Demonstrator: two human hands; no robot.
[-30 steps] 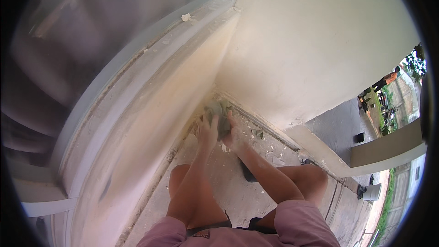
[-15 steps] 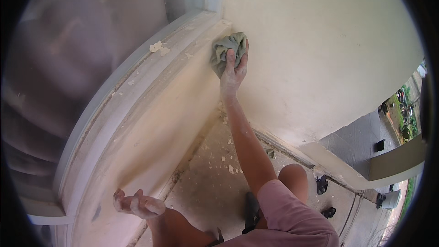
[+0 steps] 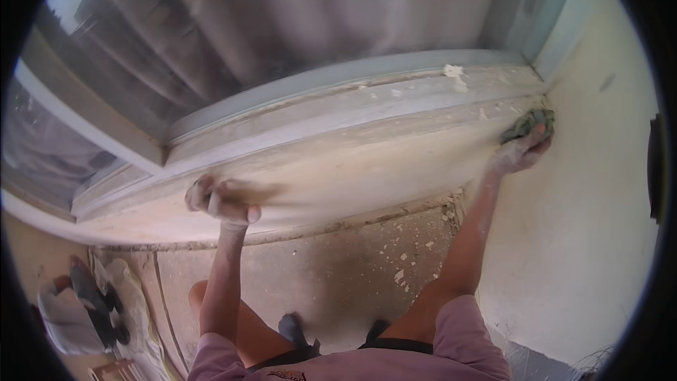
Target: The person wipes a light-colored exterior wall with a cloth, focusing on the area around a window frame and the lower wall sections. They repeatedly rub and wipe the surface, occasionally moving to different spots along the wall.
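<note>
The right hand [image 3: 523, 149] has swung out to the far right since half a second ago, carrying the grey-green rag [image 3: 527, 124] along the wall to the corner, and the left hand [image 3: 220, 200], which hung low and loose, is now up against the pale wall face. The rag sits bunched at the right hand's fingertips, pressed where the window sill [image 3: 367, 102] meets the cream side wall [image 3: 599, 190]; the fingers curl over it, clamping it to the plaster. The left hand is well apart from the rag, away across the sill's underside, its fingers bent in a loose fist, blurred, so I cannot tell whether it grips anything. Just above the right hand a blob of white plaster [image 3: 453, 72] clings to the sill edge. Between the forearms the concrete floor [image 3: 338, 275] is speckled with white flecks. Down beyond the left elbow lies a heap of white sacks [image 3: 77, 314] with dark cloth on top; no label can be made out.
</note>
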